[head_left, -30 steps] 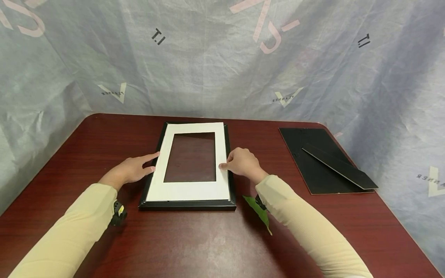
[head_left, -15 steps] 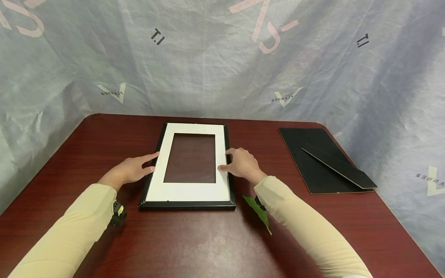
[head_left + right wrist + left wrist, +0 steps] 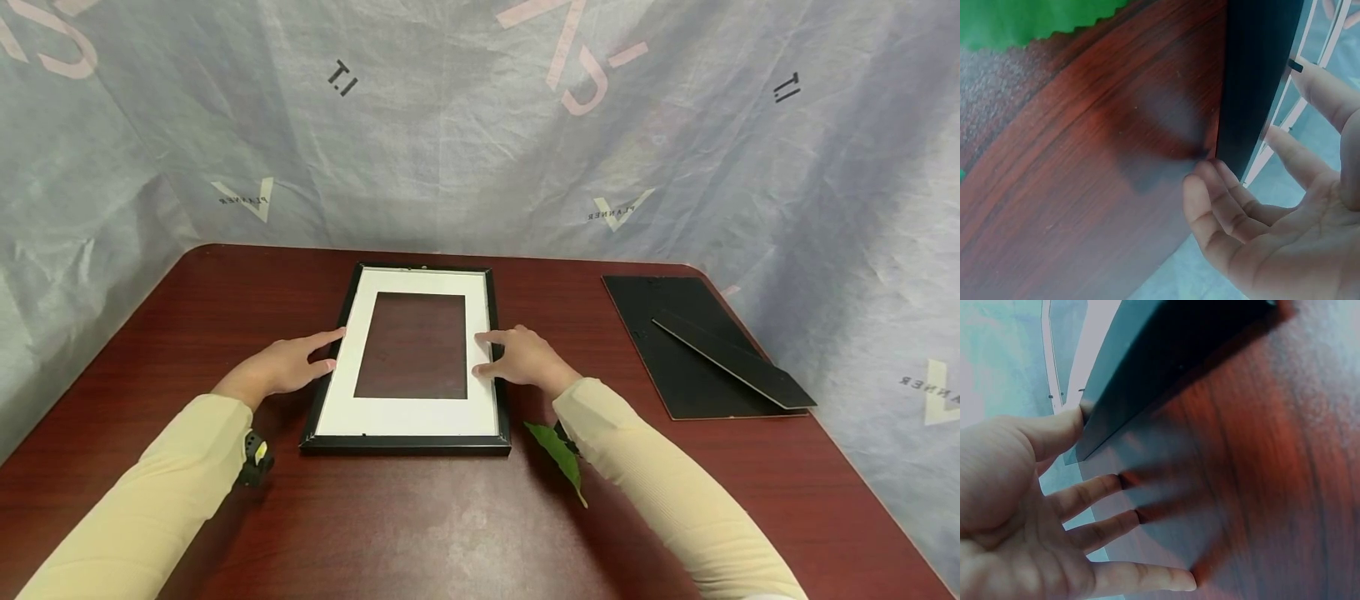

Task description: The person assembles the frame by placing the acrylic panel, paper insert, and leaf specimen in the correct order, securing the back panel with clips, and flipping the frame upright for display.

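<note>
A black picture frame (image 3: 405, 446) lies on the table with a white mat (image 3: 405, 417) inside its border. The mat's window shows the dark red tabletop colour. At the frame's left side, my left hand (image 3: 281, 367) touches the edge with thumb and forefinger spread. The left wrist view shows its other fingers (image 3: 1105, 532) stretched out over the tabletop beside the frame. My right hand (image 3: 528, 360) rests thumb and forefinger tips on the mat's right margin, both fairly straight. In the right wrist view its remaining fingers (image 3: 1207, 203) bend loosely near the frame's outer side.
A green leaf (image 3: 558, 458) lies by my right wrist, partly under the sleeve. On the right of the table (image 3: 450, 533) is a black backing board (image 3: 645, 300) with its stand leg (image 3: 735, 367) raised. A grey printed sheet (image 3: 450, 150) hangs behind the table.
The mat has dropped slightly toward me and now sits within the frame's border. My right forefinger has straightened and moved onto the mat; my left hand has stayed in place.
</note>
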